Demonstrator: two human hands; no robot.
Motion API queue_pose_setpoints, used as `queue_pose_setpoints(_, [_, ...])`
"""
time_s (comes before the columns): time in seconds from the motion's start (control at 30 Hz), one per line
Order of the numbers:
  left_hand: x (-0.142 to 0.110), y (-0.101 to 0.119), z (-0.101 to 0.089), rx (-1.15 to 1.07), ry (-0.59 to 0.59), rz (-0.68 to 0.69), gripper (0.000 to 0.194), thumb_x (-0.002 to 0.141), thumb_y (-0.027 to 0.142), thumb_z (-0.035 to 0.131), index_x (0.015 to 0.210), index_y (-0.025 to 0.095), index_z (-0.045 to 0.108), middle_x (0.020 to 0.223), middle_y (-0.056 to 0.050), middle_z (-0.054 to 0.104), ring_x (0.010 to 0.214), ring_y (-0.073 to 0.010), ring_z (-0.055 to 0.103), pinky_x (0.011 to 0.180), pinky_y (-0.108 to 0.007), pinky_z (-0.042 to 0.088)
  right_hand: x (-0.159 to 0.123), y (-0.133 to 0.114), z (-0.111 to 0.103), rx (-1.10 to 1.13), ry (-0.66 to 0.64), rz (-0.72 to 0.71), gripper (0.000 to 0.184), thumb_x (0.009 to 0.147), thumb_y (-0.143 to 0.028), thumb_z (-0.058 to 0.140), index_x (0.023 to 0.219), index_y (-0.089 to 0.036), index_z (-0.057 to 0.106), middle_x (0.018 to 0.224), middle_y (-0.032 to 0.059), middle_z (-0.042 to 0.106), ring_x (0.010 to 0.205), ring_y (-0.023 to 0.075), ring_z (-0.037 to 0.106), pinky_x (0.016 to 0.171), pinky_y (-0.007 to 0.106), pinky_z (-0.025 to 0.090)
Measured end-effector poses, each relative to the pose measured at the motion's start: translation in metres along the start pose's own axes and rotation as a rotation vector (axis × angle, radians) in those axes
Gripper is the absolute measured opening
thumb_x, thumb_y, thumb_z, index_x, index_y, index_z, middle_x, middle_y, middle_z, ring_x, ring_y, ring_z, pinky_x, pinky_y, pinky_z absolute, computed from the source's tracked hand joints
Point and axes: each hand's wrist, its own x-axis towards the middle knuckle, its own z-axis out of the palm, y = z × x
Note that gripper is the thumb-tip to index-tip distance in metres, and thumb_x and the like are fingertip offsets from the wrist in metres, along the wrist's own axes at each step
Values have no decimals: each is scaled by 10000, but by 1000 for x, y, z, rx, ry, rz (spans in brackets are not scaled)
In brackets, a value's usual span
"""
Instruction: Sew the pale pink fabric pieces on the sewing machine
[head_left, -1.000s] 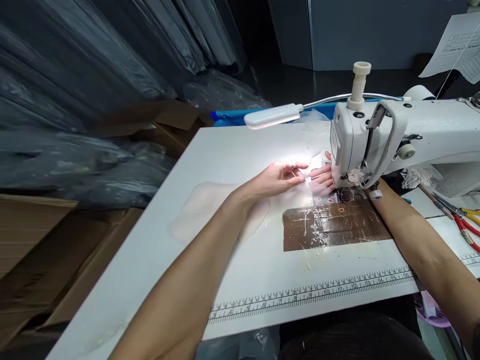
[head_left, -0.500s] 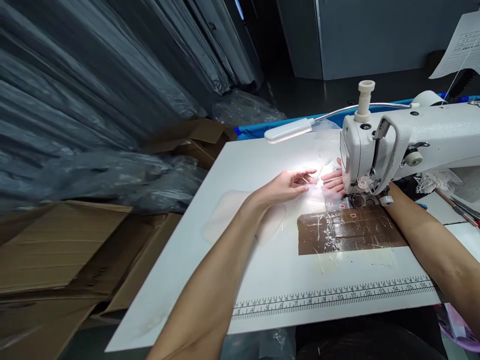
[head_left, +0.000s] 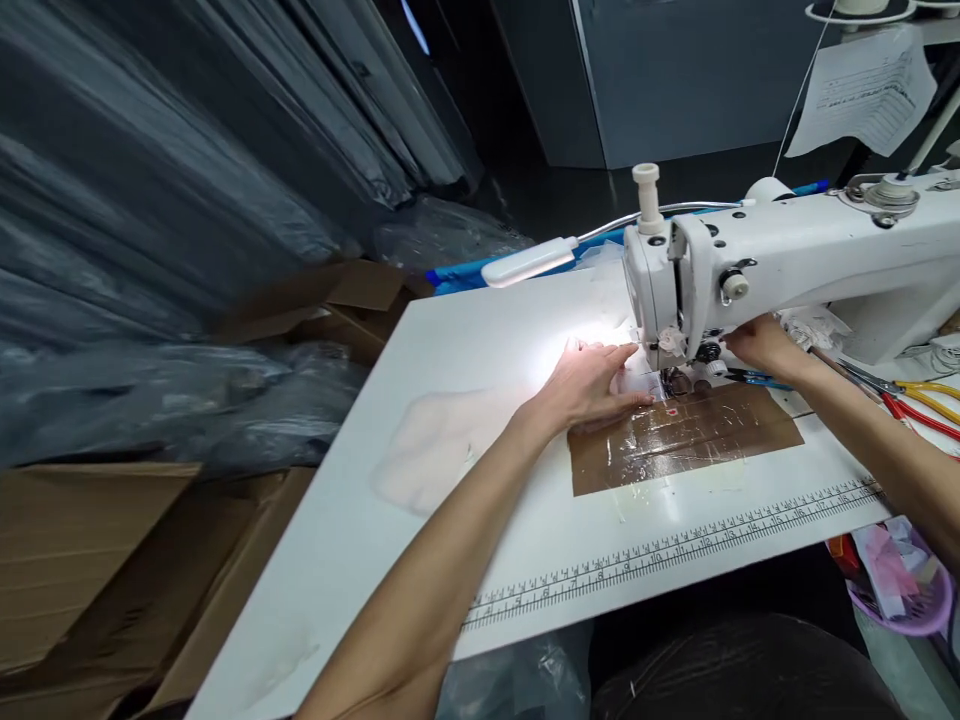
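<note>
One ruler strip (head_left: 679, 550), 10–12 legible; one paper sheet (head_left: 862, 95), print unreadable. Left hand (head_left: 591, 385): spread, gripping nothing visible, beside one sewing machine (head_left: 795, 250). Right hand (head_left: 763, 346): fingertips obscured, can't tell.

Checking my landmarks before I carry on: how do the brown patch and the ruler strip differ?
Colour: the brown patch is brown and shiny, the ruler strip white with black markings.
Shape: the patch is a broad rectangle, the strip longer and narrower.
Place: the patch lies by the sewing machine's needle area, the strip along the tabletop's near edge.
Both lie flat.
</note>
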Motion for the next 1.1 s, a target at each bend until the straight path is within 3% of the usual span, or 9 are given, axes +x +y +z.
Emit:
queue_pose_setpoints(0.03, [2,1,2,-18,6,6,524,800,543,670,1182,185,654,949,-87,708,933,-295,628,875,-424,431,-13,5,-9,-21,-16,13,209,916,-248,536,883,-112,691,714,32,639,667,198,610,640,317,502])
queue_pose_setpoints(0.23, [6,0,13,-344,3,27,308,807,403,689,1028,188,695,837,-33,711,769,-195,639,687,-301,476,-75,39,-43,-342,-65,-220,349,894,-287,455,1093,-172,717,1064,119,704,987,278,650,879,397,511])
queue_pose_setpoints(0.37, [3,-2,22,-597,7,-33,239,800,340,701,968,171,684,829,-27,728,745,-163,660,699,-285,520,-78,48,-37,-470,-111,-298,387,940,-303,432,1184,-138,682,1084,150,688,1025,300,623,904,422,504])
queue_pose_setpoints(0.47, [1,-5,32,-765,20,-90,342,779,339,736,1057,152,665,895,-54,746,792,-173,689,753,-307,555,-71,46,-26,-610,-112,-308,399,965,-331,432,1193,-110,673,1060,178,672,997,323,605,864,433,498])
queue_pose_setpoints(0.67, [-1,-10,45,-1001,52,-212,610,724,378,808,1239,144,580,886,-70,767,878,-214,721,837,-380,581,-63,41,-16,-777,-71,-294,374,985,-331,404,925,-146,724,915,159,647,875,290,590,710,370,458])
queue_pose_setpoints(0.83, [-5,-5,38,-1072,-39,-180,599,733,284,773,1270,122,560,870,-64,767,866,-201,720,859,-378,558,-79,28,-18,-452,-74,-275,327,965,-349,363,772,-189,574,822,131,625,799,253,588,692,365,461])
queue_pose_setpoints(0.97, [-7,2,34,-1096,-72,-150,646,736,298,750,1313,117,523,867,-55,757,845,-195,709,811,-361,545,-90,4,-6,-29,-336,-99,248,959,-430,385,831,-228,451,696,36,608,612,181,559,589,314,451])
queue_pose_setpoints(1.03, [-8,3,35,-1101,-75,-157,677,729,306,747,1331,114,506,863,-51,752,840,-196,705,777,-349,541,-86,-6,5,44,-401,-57,205,960,-412,389,908,-221,443,667,13,605,582,174,555,569,304,436])
queue_pose_setpoints(1.1, [-8,4,37,-1119,-69,-157,704,719,297,746,1346,107,489,853,-46,750,831,-193,704,767,-340,537,-77,-14,16,10,-361,-55,207,964,-400,389,927,-210,460,677,22,611,580,177,553,565,306,416])
